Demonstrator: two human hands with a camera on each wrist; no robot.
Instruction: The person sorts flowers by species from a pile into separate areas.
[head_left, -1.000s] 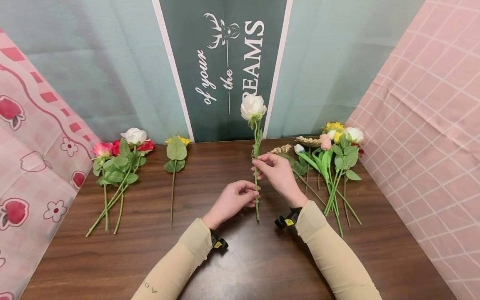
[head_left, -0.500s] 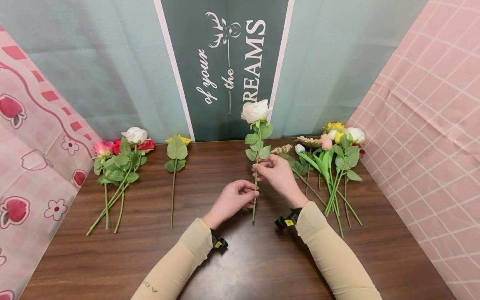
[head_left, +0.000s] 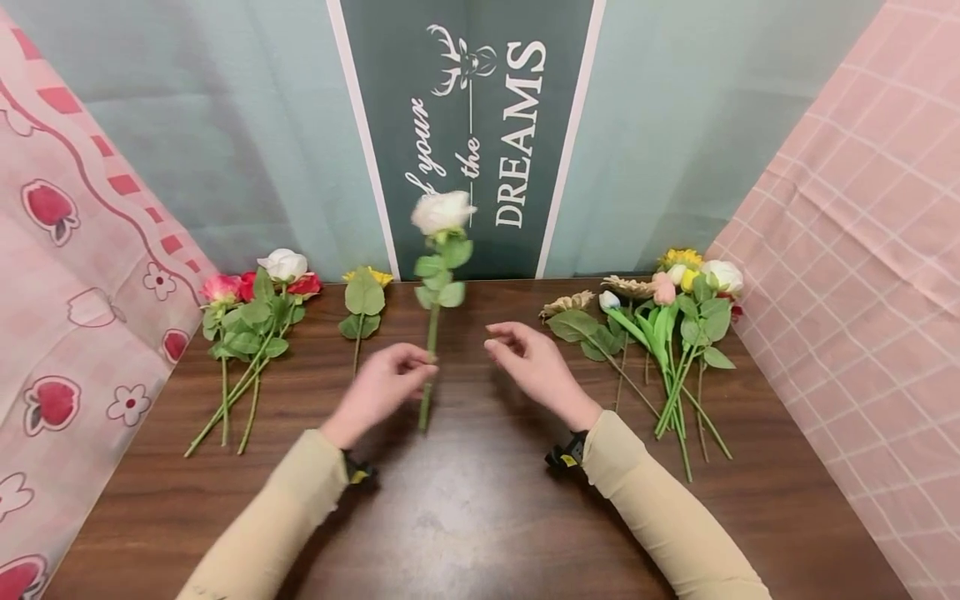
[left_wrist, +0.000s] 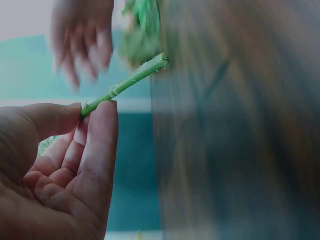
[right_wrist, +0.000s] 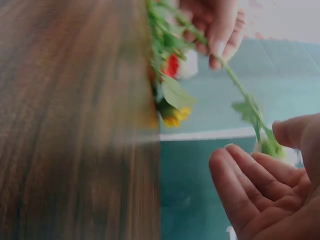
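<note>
Right hand (head_left: 534, 367) has let go of the white rose (head_left: 442, 212) and hangs empty, fingers relaxed. Left hand (head_left: 381, 390) alone pinches the stem, upright above the table (head_left: 480, 517), shifted leftward toward the yellow flower (head_left: 364, 292).

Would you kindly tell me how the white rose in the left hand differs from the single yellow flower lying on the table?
The white long-stemmed rose stands upright, pinched in the left hand; the yellow single-stem flower lies flat on the brown wooden table, untouched. Their blooms differ: white against yellow. Both have green stems with leaves.
</note>
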